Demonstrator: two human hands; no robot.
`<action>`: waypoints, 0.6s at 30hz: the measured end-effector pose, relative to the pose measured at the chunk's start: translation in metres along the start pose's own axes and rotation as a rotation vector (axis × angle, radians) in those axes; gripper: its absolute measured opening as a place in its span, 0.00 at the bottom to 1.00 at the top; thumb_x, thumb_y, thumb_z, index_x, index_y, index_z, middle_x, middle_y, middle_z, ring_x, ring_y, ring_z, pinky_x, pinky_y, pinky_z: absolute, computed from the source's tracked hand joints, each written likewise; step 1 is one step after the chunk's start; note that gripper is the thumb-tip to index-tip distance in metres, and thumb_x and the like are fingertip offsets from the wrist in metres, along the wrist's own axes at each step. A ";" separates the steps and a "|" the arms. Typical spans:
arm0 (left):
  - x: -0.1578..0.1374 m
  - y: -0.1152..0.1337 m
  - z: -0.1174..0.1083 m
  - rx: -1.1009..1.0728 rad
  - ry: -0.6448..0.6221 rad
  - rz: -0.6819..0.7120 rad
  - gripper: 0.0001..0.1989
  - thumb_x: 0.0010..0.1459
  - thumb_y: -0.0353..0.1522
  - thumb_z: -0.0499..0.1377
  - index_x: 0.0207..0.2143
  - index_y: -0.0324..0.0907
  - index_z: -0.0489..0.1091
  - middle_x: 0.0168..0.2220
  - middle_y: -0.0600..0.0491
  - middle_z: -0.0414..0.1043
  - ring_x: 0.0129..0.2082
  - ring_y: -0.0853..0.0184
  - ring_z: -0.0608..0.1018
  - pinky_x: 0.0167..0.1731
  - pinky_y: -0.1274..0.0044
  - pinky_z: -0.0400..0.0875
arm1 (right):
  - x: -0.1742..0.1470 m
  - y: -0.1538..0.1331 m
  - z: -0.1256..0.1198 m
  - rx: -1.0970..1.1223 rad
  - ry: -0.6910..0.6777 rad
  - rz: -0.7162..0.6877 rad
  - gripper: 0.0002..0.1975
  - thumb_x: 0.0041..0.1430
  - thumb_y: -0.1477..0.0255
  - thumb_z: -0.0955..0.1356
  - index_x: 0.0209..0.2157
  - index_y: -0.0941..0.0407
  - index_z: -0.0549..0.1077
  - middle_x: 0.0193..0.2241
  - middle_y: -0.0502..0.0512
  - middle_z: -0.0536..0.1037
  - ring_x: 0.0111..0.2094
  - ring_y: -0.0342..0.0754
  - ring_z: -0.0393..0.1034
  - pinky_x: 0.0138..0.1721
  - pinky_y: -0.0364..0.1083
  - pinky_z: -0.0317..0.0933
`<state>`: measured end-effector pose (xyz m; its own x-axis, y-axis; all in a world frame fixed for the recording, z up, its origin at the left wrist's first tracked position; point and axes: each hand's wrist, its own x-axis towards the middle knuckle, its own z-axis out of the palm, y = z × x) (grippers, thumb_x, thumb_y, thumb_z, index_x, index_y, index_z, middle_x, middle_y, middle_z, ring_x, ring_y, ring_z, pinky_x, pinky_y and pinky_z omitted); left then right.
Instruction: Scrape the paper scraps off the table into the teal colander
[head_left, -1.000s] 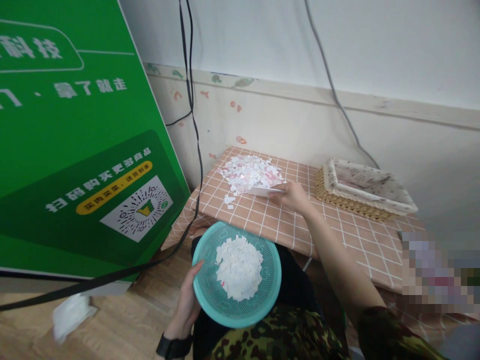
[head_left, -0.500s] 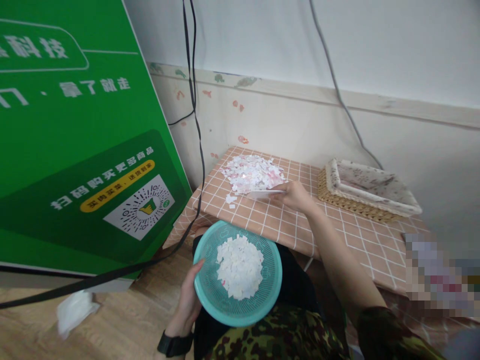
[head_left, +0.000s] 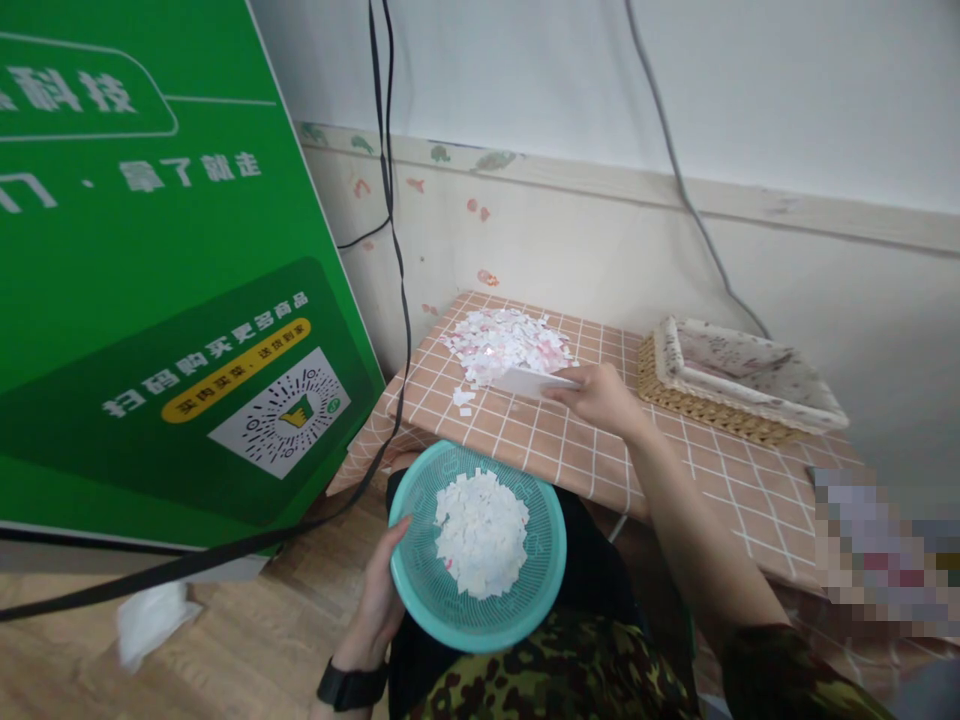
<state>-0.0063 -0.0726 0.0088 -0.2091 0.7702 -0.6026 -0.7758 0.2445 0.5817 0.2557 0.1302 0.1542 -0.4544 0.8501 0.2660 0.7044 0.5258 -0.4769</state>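
Observation:
My left hand (head_left: 381, 590) grips the near-left rim of a round teal plastic colander (head_left: 536, 560), held below the table edge over my lap. White paper scraps (head_left: 481, 533) with a trace of pink lie heaped in it. Above the table my right hand (head_left: 600, 397) pinches a flat white card (head_left: 531, 382) by its right end. The card stands at the front edge of a pile of white and pinkish paper scraps (head_left: 510, 340) on the tablecloth. A few loose scraps (head_left: 463, 398) lie just left of the card.
A brown checked tablecloth (head_left: 720, 480) covers the table. To the right stands a wicker basket (head_left: 705, 405) with a cloth lining. A black cable (head_left: 397, 270) hangs at the left before a green panel (head_left: 225, 300). A white plastic bag (head_left: 155, 620) lies on the floor.
My right hand has shifted slightly right, and the card has tilted so more of its flat face shows. The colander and my left hand stay nearly in place.

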 end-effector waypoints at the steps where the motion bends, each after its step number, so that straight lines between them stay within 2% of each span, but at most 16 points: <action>1: 0.001 0.000 0.000 0.000 -0.004 0.000 0.09 0.49 0.32 0.64 0.33 0.36 0.77 0.31 0.48 0.81 0.33 0.60 0.81 0.39 0.71 0.74 | -0.004 -0.008 0.004 0.003 0.021 0.033 0.10 0.54 0.67 0.67 0.27 0.56 0.78 0.22 0.52 0.77 0.23 0.44 0.67 0.26 0.43 0.56; 3: 0.002 0.000 0.000 0.001 -0.017 -0.009 0.10 0.49 0.32 0.64 0.33 0.35 0.77 0.32 0.48 0.81 0.32 0.61 0.80 0.38 0.72 0.74 | -0.012 -0.024 0.019 0.074 0.050 0.104 0.11 0.54 0.66 0.66 0.25 0.57 0.76 0.21 0.52 0.75 0.22 0.44 0.66 0.24 0.43 0.54; 6: 0.001 0.000 -0.001 0.003 -0.024 -0.026 0.11 0.49 0.33 0.64 0.34 0.35 0.77 0.33 0.46 0.81 0.31 0.60 0.80 0.37 0.71 0.74 | -0.023 -0.037 0.047 0.227 0.075 0.250 0.11 0.54 0.66 0.66 0.28 0.58 0.76 0.21 0.52 0.75 0.21 0.45 0.66 0.21 0.42 0.54; 10: -0.001 0.000 -0.001 0.005 -0.012 -0.026 0.10 0.49 0.32 0.63 0.35 0.35 0.77 0.33 0.46 0.81 0.31 0.60 0.81 0.37 0.71 0.75 | -0.030 -0.028 0.073 0.393 0.123 0.382 0.13 0.52 0.65 0.67 0.35 0.59 0.76 0.28 0.56 0.79 0.26 0.48 0.71 0.23 0.43 0.59; 14: 0.000 -0.001 -0.001 0.003 0.003 -0.040 0.10 0.49 0.30 0.63 0.35 0.35 0.77 0.30 0.47 0.80 0.29 0.60 0.81 0.37 0.69 0.75 | -0.036 -0.003 0.073 0.463 0.216 0.491 0.17 0.49 0.63 0.69 0.37 0.61 0.76 0.29 0.59 0.80 0.26 0.51 0.73 0.23 0.44 0.61; 18: 0.004 -0.003 -0.003 0.007 -0.003 -0.058 0.11 0.50 0.31 0.62 0.35 0.34 0.77 0.31 0.46 0.80 0.30 0.59 0.81 0.38 0.69 0.75 | -0.052 0.030 0.051 0.434 0.365 0.589 0.20 0.46 0.62 0.70 0.37 0.63 0.76 0.31 0.62 0.80 0.28 0.53 0.74 0.24 0.45 0.64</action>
<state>-0.0064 -0.0723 0.0031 -0.1619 0.7566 -0.6336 -0.7822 0.2930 0.5498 0.2724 0.0999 0.0834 0.1832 0.9789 0.0909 0.4644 -0.0047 -0.8856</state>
